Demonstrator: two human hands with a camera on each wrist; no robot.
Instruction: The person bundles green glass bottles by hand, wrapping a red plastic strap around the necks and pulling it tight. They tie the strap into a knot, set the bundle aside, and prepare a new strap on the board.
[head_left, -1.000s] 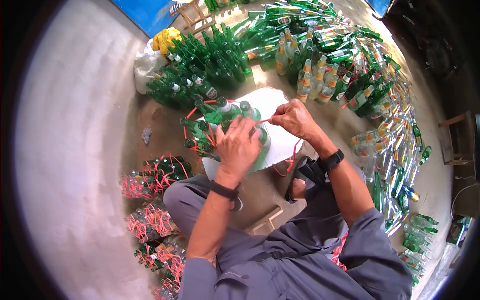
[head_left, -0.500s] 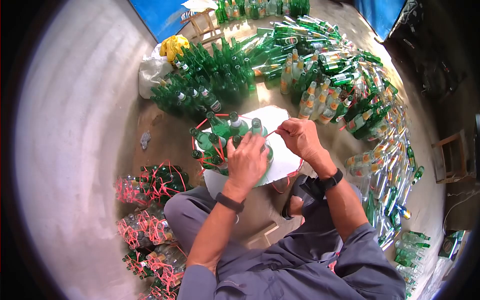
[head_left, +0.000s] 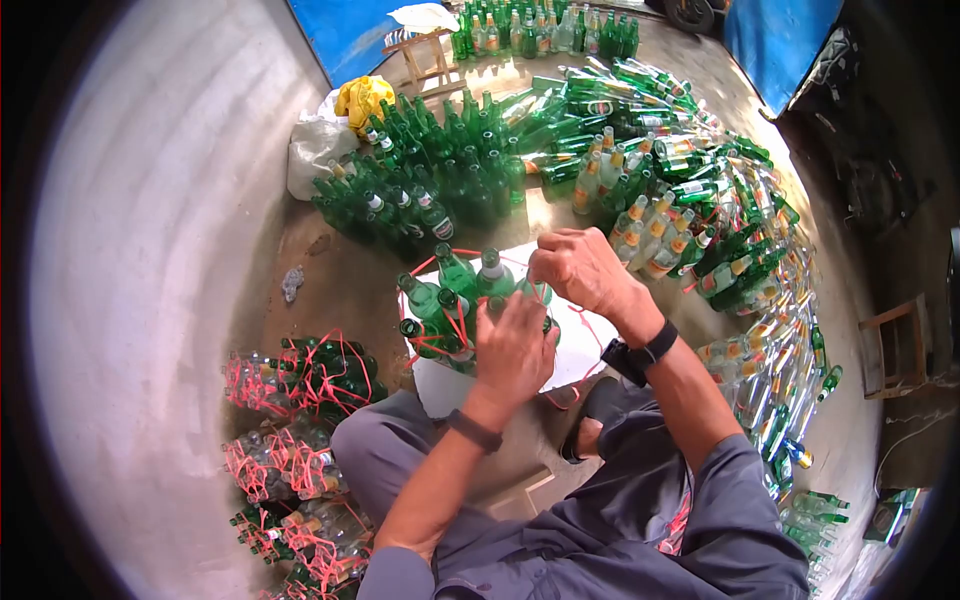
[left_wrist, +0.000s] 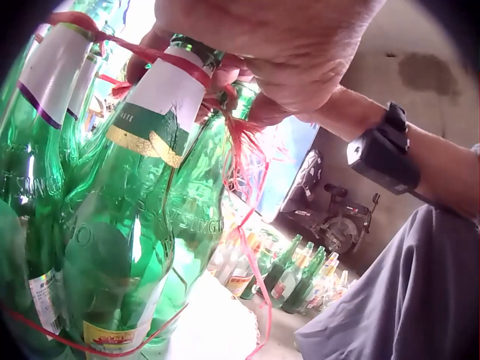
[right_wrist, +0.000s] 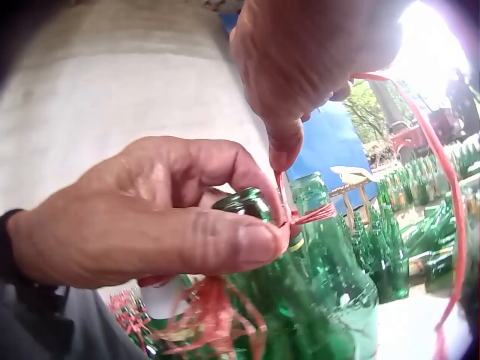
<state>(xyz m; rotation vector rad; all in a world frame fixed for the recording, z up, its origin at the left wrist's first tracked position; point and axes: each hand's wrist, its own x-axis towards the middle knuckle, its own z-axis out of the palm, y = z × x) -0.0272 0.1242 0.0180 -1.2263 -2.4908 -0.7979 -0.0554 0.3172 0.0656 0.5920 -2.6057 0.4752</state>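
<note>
Several green bottles point(head_left: 455, 275) stand bunched on a white board point(head_left: 440, 390), with red twine point(left_wrist: 255, 277) round their necks and lower down. The left hand point(head_left: 515, 350) pinches the twine beside a bottle neck point(right_wrist: 244, 202), thumb and fingers curled, as the right wrist view shows. Just above it, the right hand point(head_left: 590, 270) has curled fingers and pinches a strand point(right_wrist: 282, 184) that runs down to the left hand's fingertips. A loose length of twine point(right_wrist: 450, 176) trails from the right hand. In the head view the hands cover some bottle tops.
Upright green bottles point(head_left: 470, 180) stand beyond the board, and a long heap of bottles point(head_left: 700, 170) curves round to the right. Bundles bound with red twine point(head_left: 290, 460) lie at the left. A small wooden stool point(head_left: 895, 345) stands far right.
The right hand has moved closer to the left hand, now above the bottles. The left hand stays at the bottle necks. The head view has shifted, showing more of the far area.
</note>
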